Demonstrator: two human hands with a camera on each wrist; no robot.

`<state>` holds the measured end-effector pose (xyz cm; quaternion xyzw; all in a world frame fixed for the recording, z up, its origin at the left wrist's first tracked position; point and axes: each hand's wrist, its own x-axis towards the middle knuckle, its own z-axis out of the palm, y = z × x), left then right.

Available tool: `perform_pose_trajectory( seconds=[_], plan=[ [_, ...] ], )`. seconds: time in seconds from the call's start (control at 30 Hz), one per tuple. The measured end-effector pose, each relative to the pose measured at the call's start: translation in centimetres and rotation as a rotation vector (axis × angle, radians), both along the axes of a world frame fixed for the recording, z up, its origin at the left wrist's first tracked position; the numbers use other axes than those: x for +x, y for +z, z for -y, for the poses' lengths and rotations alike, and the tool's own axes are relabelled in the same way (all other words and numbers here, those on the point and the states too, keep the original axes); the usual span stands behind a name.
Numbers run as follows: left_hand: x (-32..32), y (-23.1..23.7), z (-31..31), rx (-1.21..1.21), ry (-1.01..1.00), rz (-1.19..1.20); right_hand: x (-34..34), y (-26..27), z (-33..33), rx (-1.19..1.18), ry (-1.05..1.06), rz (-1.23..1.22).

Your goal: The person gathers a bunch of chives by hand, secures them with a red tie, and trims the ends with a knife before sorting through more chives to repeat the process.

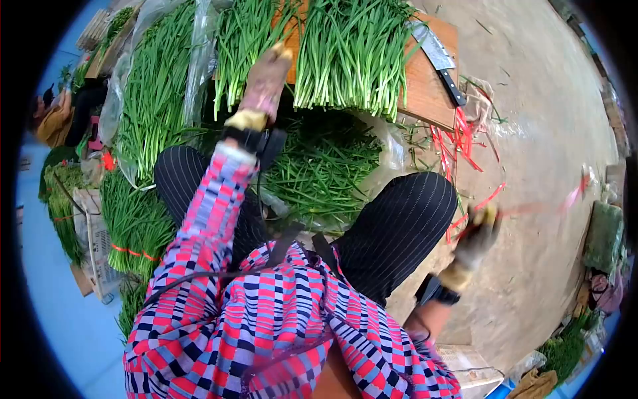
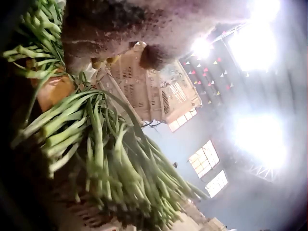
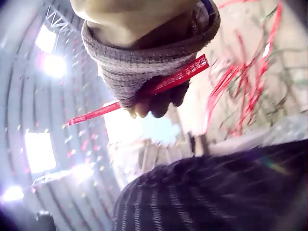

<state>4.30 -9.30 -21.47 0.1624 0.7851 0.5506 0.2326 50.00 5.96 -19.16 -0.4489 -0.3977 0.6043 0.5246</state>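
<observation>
Red strip (image 3: 183, 74) runs through a worker's right hand (image 1: 477, 236), fingers curled round it, one end trailing out to that hand's right above the floor (image 1: 525, 266). The left hand (image 1: 266, 76) reaches between two bundles of green stalks, the narrow bundle (image 1: 234, 56) to its left and the broad bundle (image 1: 352, 63) to its right; whether its fingers are spread or pinching cannot be told. A knife (image 1: 440, 60) lies well to that hand's right on a wooden board (image 1: 425, 100); loose greens (image 1: 325, 166) heap below and right of it.
</observation>
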Motion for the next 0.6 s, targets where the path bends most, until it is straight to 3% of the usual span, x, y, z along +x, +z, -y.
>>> perform_pose_trajectory(
  seconds=[0.07, 0.1, 0.13, 0.17, 0.2, 0.23, 0.27, 0.3, 0.37, 0.43, 0.5, 0.57, 0.6],
  plan=[
    [-6.0, -6.2, -2.0, -0.150, -0.224, -0.145, -4.6, -0.4, -5.7, 0.230, 0.489, -0.021],
    [-9.3, -10.4, -2.8, -0.155, -0.348, -0.264, -10.0, 2.3, -6.6, 0.065, 0.460, 0.111],
    [-12.5, -14.7, -3.6, -0.146, -0.460, -0.382, -14.5, 3.1, -7.6, -0.039, 0.521, 0.089],
    [-13.7, -15.3, -3.9, -0.058, -0.581, -0.425, -17.3, 0.5, -10.3, 0.028, 0.649, 0.202],
    [-7.7, -6.9, -5.5, -0.161, -0.372, -0.103, -19.9, -1.7, -11.5, -0.018, 0.689, 0.388],
    [-1.3, 2.3, -7.2, -0.217, -0.099, 0.198, -21.6, -4.5, -12.3, -0.102, 0.733, 0.310],
    [-1.9, 0.8, -7.9, -0.179, -0.168, 0.150, -23.3, -7.1, -13.0, -0.190, 0.772, 0.238],
    [-2.8, -1.7, -8.5, -0.141, -0.232, 0.100, -24.9, -7.7, -13.2, -0.036, 0.746, 0.437],
    [-0.4, -0.6, -9.9, -0.245, -0.151, -0.117, -26.9, -6.3, -11.1, -0.039, 0.723, 0.310],
    [-0.2, -1.1, -10.6, -0.208, -0.160, -0.001, -28.6, -8.5, -10.5, 0.176, 0.727, 0.573],
    [1.5, -1.5, -10.5, -0.128, -0.158, 0.049, -27.8, -8.8, -10.5, 0.237, 0.753, 0.631],
    [4.7, 0.6, -9.8, -0.197, -0.144, -0.008, -26.0, -6.1, -8.5, 0.303, 0.696, 0.741],
    [5.6, 1.8, -9.8, -0.314, -0.154, -0.042, -25.5, -6.7, -8.7, 0.237, 0.727, 0.670]
  ],
)
